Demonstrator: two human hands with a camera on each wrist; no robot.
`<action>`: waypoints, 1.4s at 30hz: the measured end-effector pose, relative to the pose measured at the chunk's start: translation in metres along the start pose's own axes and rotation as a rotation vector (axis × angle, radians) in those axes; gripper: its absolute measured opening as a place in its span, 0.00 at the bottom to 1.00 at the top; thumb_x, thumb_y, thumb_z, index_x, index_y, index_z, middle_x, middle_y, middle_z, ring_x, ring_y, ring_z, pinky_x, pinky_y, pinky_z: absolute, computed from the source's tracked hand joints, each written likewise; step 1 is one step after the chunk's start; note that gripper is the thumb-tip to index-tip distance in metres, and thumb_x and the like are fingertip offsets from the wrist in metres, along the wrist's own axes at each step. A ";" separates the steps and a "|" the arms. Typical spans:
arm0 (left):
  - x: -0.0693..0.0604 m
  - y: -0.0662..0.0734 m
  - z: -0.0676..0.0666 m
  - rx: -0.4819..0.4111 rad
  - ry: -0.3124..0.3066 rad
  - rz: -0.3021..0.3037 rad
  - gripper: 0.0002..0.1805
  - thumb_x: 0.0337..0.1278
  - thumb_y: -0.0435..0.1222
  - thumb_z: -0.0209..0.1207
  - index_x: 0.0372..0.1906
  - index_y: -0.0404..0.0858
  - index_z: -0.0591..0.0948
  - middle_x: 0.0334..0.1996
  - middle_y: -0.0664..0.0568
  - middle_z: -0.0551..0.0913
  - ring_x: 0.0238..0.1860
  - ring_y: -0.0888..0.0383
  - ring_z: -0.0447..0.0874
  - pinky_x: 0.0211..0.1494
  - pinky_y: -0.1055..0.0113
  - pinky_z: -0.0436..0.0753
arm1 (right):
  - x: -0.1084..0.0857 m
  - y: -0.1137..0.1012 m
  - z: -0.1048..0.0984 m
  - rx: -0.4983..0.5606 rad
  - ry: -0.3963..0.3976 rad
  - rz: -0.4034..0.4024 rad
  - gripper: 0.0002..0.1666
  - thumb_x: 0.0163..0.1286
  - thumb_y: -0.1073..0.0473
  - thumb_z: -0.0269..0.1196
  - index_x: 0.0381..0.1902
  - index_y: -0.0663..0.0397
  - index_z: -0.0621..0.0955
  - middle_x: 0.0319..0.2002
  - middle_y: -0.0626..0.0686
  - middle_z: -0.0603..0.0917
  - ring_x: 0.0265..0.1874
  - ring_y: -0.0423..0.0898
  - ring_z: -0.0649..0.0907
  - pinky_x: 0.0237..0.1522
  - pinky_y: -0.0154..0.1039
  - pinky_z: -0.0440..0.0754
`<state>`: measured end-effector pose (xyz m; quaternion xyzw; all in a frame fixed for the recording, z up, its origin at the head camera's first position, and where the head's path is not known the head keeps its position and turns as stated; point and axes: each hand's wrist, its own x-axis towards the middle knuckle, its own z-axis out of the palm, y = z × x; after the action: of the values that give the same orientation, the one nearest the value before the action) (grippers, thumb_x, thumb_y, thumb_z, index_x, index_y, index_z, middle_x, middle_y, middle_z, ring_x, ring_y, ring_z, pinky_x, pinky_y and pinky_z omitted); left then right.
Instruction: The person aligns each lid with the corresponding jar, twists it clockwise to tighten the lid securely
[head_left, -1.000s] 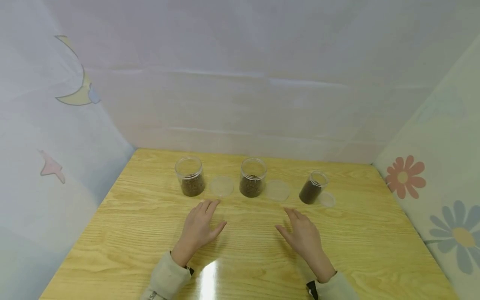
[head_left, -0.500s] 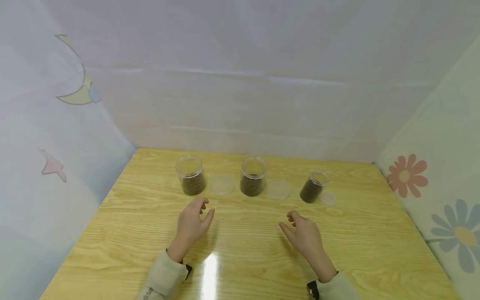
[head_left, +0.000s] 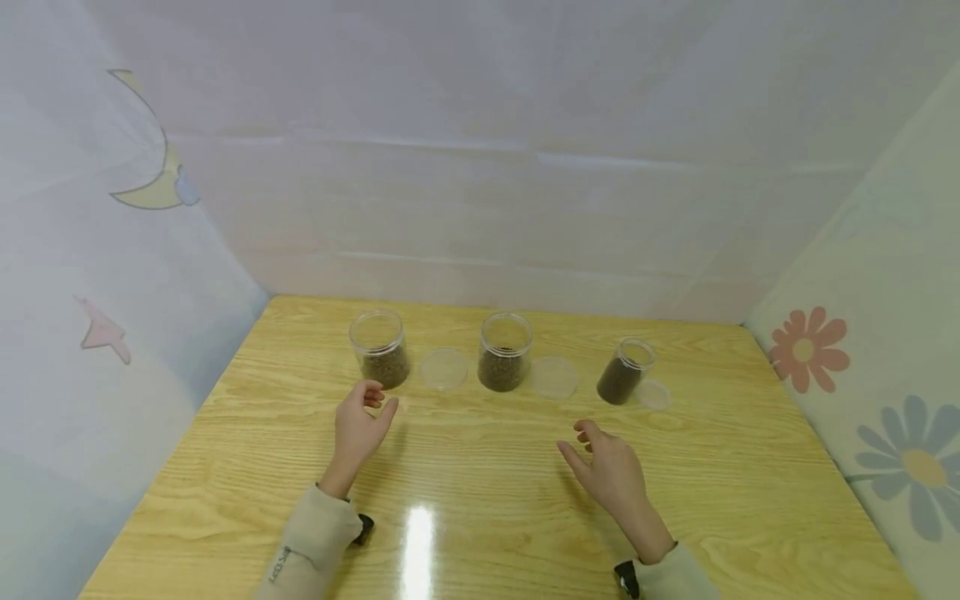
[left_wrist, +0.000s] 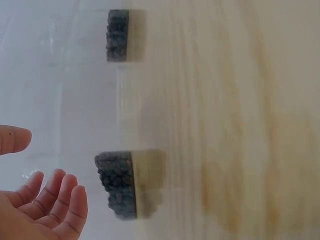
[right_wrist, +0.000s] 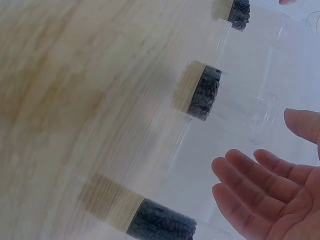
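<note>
Three clear jars stand uncovered along the back of the table: a left jar (head_left: 386,367) and a middle jar (head_left: 502,369), each part filled with dark beans or seeds, and a narrower right jar (head_left: 619,381) with dark contents. My left hand (head_left: 358,427) hovers just in front of the left jar, fingers loosely bent, holding nothing. Dark pieces (left_wrist: 118,185) in that jar show beyond the fingers in the left wrist view. My right hand (head_left: 611,471), relaxed and holding nothing, is before the right jar. In the right wrist view its fingers (right_wrist: 250,185) are apart from the jars.
Round clear lids lie flat beside the jars: one lid (head_left: 444,369) right of the left jar, another lid (head_left: 554,377) right of the middle jar, and a small lid (head_left: 653,395) by the right jar. Cloth walls (head_left: 480,208) enclose the wooden table (head_left: 480,500).
My left hand has moved left and slightly forward, closer to the left jar, its fingers bending. The right hand's fingers have curled a little while it stays in nearly the same place.
</note>
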<state>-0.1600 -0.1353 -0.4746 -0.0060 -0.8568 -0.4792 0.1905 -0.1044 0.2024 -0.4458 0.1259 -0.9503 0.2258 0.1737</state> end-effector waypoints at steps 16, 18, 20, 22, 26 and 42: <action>0.030 -0.026 -0.011 -0.130 -0.123 -0.301 0.35 0.52 0.36 0.62 0.61 0.27 0.60 0.53 0.34 0.67 0.53 0.40 0.68 0.53 0.50 0.71 | -0.002 0.003 0.001 -0.004 -0.034 -0.014 0.19 0.54 0.58 0.68 0.38 0.66 0.79 0.28 0.60 0.83 0.23 0.54 0.83 0.21 0.42 0.80; 0.034 -0.028 -0.012 -0.140 -0.140 -0.317 0.38 0.51 0.37 0.63 0.63 0.28 0.57 0.57 0.34 0.64 0.57 0.39 0.64 0.57 0.49 0.68 | -0.003 0.003 0.001 -0.005 -0.035 -0.012 0.19 0.54 0.58 0.68 0.38 0.66 0.79 0.28 0.60 0.83 0.23 0.54 0.83 0.21 0.42 0.80; 0.038 -0.030 -0.013 -0.151 -0.159 -0.335 0.42 0.50 0.37 0.64 0.65 0.30 0.54 0.60 0.35 0.60 0.60 0.39 0.60 0.60 0.48 0.65 | -0.003 0.003 0.001 -0.004 -0.035 -0.009 0.19 0.54 0.58 0.68 0.39 0.66 0.79 0.28 0.60 0.83 0.24 0.54 0.83 0.21 0.42 0.80; 0.042 -0.031 -0.015 -0.167 -0.182 -0.348 0.47 0.49 0.38 0.65 0.67 0.31 0.50 0.63 0.35 0.56 0.63 0.39 0.55 0.63 0.49 0.62 | -0.003 0.003 0.000 -0.003 -0.035 -0.004 0.19 0.54 0.58 0.68 0.39 0.66 0.79 0.28 0.60 0.83 0.24 0.54 0.83 0.21 0.43 0.80; 0.048 -0.035 -0.016 -0.187 -0.224 -0.369 0.56 0.44 0.41 0.69 0.70 0.36 0.42 0.68 0.37 0.48 0.67 0.41 0.47 0.66 0.50 0.55 | -0.003 0.002 0.000 -0.003 -0.040 0.001 0.19 0.54 0.58 0.68 0.39 0.66 0.79 0.29 0.60 0.84 0.24 0.54 0.83 0.21 0.43 0.80; 0.068 -0.053 -0.018 -0.246 -0.320 -0.330 0.61 0.42 0.42 0.70 0.71 0.47 0.36 0.70 0.42 0.41 0.70 0.44 0.38 0.66 0.43 0.47 | -0.006 0.002 -0.003 -0.007 -0.062 0.008 0.20 0.55 0.57 0.68 0.41 0.65 0.79 0.30 0.60 0.84 0.24 0.54 0.83 0.21 0.42 0.80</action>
<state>-0.2276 -0.1900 -0.4871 0.0352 -0.8006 -0.5974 -0.0303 -0.0990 0.2064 -0.4468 0.1284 -0.9564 0.2194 0.1436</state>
